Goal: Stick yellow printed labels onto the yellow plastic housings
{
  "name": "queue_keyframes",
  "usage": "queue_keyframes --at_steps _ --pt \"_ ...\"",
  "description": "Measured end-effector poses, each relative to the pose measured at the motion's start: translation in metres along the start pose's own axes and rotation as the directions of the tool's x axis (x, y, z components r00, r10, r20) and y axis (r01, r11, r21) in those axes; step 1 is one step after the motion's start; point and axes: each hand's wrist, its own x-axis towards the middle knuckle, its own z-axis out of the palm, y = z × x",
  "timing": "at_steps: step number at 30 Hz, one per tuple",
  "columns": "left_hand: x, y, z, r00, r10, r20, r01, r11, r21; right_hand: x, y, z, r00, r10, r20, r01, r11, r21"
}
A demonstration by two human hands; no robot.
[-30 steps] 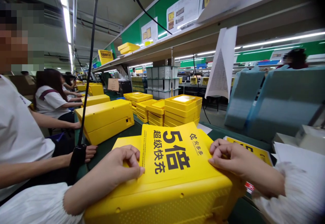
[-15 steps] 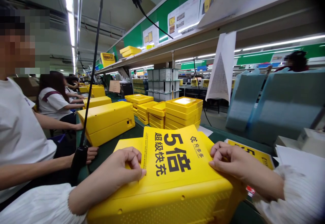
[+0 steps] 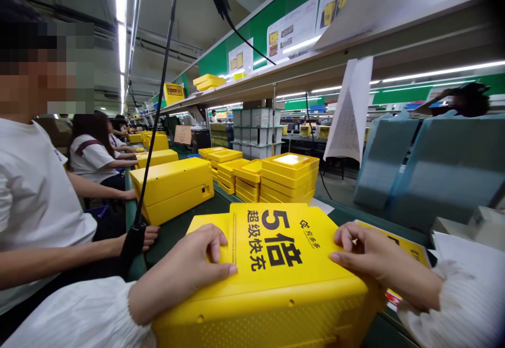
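Factory line, green bench [image 3: 169, 248], yellow printed card [image 3: 272, 248] on yellow plastic case [image 3: 252, 319], left hand [image 3: 181, 269] and right hand [image 3: 379, 258] clamped on its edges

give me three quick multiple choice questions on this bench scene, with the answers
1. Where is the left hand?
A on the yellow printed card
B on the shelf
C in a lap

2. What colour are the big characters on the card?
A red
B black
C white

3. What state is the yellow case beyond the card in?
A lid raised
B closed
C split in half

Answers:
1 A, the fingers lie on the card's left part
2 B, the large 5 and the characters beside it print black on yellow
3 B, its top sits down on it with no opening showing
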Motion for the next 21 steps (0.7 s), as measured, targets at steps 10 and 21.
queue_keyframes --at_steps 10,21 --pt "-0.027 -0.046 0.008 0.947 -0.303 -0.108 0.218 0.852 -0.477 -0.025 -0.095 0.081 0.909 -0.292 0.296 0.365 0.901 -0.234" --pt "-0.034 -0.039 0.008 0.941 -0.335 -0.047 0.177 0.605 -0.777 0.067 -0.042 0.044 0.997 -0.032 -0.068 -0.009 0.842 -0.540"
